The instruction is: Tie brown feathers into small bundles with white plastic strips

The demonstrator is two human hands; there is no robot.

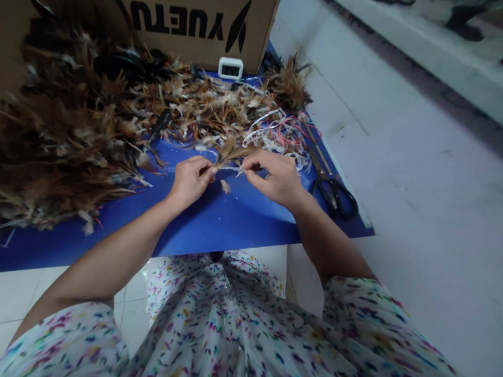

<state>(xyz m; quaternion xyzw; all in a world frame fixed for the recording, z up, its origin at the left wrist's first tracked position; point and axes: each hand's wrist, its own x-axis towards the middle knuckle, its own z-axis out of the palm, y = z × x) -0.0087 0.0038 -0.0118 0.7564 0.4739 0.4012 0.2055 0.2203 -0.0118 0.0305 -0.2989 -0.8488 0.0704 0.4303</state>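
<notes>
My left hand (194, 181) is closed in a pinch over the blue tabletop (236, 228), at the quill end of a small brown feather bunch (233, 150). From there a thin white string (229, 168) runs across to my right hand (273, 175), whose thumb and finger pinch its other end. The string looks fairly straight between the two hands. Just below it on the table lies a small pale tuft of fluff (225, 186). What sits deep inside the left fingertips is hidden.
A large heap of brown feathers (58, 147) covers the left side. More loose feathers (198, 107) lie behind my hands, beside tangled white and pink strings (274, 132). Black-handled scissors (335, 196) rest at right. A small white digital clock (231, 69) stands before a cardboard box (203, 35).
</notes>
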